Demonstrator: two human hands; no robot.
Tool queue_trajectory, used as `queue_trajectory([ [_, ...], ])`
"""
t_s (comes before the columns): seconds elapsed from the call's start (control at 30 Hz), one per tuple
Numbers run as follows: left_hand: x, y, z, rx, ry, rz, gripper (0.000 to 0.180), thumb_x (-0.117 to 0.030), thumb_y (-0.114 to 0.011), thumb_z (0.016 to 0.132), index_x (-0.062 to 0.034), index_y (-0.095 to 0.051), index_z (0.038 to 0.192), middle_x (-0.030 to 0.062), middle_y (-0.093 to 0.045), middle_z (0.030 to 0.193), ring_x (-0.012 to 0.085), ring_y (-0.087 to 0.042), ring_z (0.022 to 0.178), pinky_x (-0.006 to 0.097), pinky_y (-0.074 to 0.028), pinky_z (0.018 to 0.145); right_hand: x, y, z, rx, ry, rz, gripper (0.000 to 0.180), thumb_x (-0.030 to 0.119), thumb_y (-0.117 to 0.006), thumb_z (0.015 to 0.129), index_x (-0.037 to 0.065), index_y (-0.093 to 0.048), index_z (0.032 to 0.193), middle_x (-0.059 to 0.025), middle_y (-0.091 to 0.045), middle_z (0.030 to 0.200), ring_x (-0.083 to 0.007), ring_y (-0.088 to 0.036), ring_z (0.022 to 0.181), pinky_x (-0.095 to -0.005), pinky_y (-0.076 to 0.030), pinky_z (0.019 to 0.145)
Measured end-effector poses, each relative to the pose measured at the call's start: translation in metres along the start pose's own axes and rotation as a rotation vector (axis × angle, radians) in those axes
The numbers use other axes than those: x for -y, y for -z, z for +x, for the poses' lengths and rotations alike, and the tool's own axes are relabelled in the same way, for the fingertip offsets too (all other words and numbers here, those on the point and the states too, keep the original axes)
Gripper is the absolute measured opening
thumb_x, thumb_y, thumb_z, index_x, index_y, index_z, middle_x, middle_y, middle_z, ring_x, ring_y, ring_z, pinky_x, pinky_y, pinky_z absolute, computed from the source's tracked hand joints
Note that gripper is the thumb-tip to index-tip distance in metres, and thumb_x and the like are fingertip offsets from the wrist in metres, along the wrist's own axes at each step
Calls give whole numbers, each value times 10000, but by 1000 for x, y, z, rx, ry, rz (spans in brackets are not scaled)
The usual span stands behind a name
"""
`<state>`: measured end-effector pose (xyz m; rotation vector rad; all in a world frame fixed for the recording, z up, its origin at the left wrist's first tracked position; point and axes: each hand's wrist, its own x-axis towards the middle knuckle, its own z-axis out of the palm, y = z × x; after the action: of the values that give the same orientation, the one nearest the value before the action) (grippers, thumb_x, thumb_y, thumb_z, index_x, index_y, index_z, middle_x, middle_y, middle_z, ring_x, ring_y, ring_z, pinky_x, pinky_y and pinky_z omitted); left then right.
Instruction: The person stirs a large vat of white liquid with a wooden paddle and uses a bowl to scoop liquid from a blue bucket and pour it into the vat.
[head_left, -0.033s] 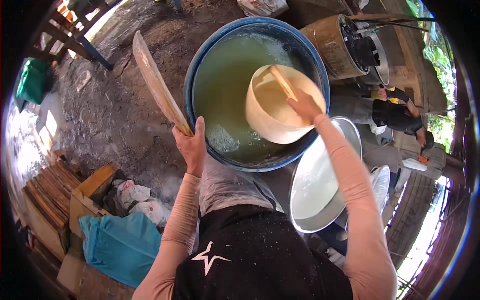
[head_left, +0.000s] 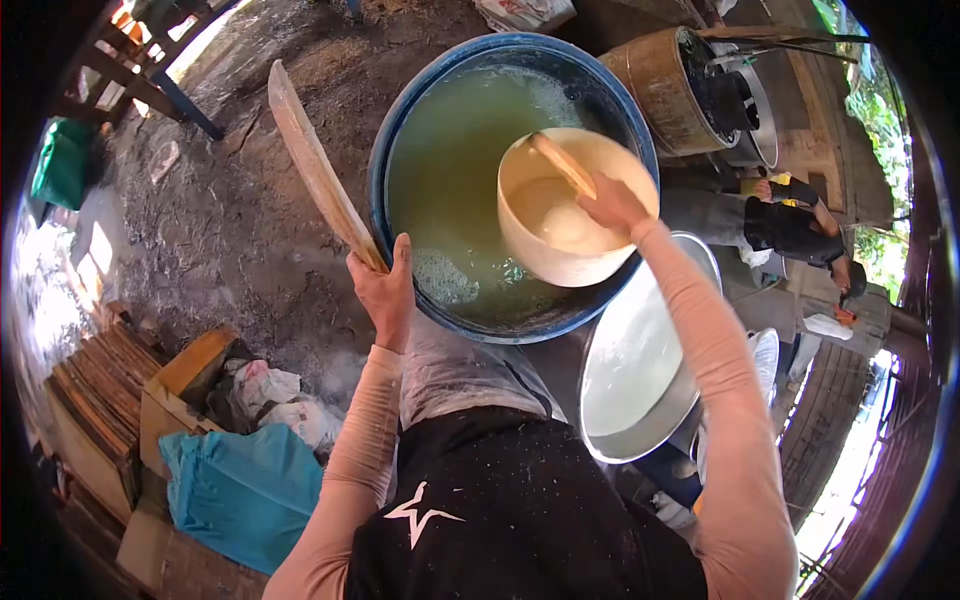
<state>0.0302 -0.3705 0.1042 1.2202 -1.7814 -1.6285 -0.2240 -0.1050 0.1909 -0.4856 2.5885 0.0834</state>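
Note:
My left hand [head_left: 385, 290] is closed round the lower end of a long, flat wooden paddle [head_left: 315, 165], which slants up and left beside the blue tub's rim. With my right hand [head_left: 612, 203] I grip the wooden handle of a cream-coloured bucket dipper [head_left: 560, 262]. The dipper is tilted over the right side of the tub, and some pale liquid shows inside it. Whether its underside touches the liquid below I cannot tell. The large round blue tub [head_left: 378, 190] holds cloudy greenish liquid with patches of foam.
A wide metal basin [head_left: 640, 375] with whitish liquid stands right of the tub, partly behind my right forearm. A rusty drum [head_left: 655, 90] is at the far right. Another person [head_left: 790, 225] bends beyond it. Cardboard boxes [head_left: 165, 430] and a blue bag [head_left: 245, 495] lie at the near left.
The dipper and my right hand have shifted slightly to the right, and more of the dipper's inside shows. The paddle and my left hand have hardly moved.

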Motion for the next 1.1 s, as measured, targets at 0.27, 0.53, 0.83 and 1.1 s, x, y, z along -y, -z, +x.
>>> queue_trajectory([
  [0.27,20,-8,5,20,95,-5,504,-320,-742,898,49,-499,1140,121,-572,935,226,-542,851,341,-462,794,120,-30,41,300,237,-1142,270,224,-544,952,189,-756,1116,-13,-737,1126,-197,-709,1028,-383,-539,760],
  [0.53,17,-5,-1,50,150,-109,428,-265,-712,927,55,-505,1123,94,-564,935,185,-526,848,319,-454,794,162,-100,61,342,247,-898,279,199,-538,959,174,-743,1147,7,-721,1170,-215,-701,1046,-420,-570,737],
  [0.83,31,-11,5,69,24,-115,278,-218,-644,986,3,-506,1083,12,-543,956,119,-499,870,268,-429,800,101,-148,75,-55,339,-256,229,207,-585,883,66,-720,1003,-166,-728,941,-343,-720,872,-461,-588,685],
  [1.1,14,-15,4,94,83,-232,390,-264,-644,982,32,-494,1187,60,-544,1076,148,-508,942,297,-432,847,76,-135,51,-84,70,179,320,309,-693,805,21,-704,945,-228,-709,941,-412,-691,922,-476,-570,822],
])
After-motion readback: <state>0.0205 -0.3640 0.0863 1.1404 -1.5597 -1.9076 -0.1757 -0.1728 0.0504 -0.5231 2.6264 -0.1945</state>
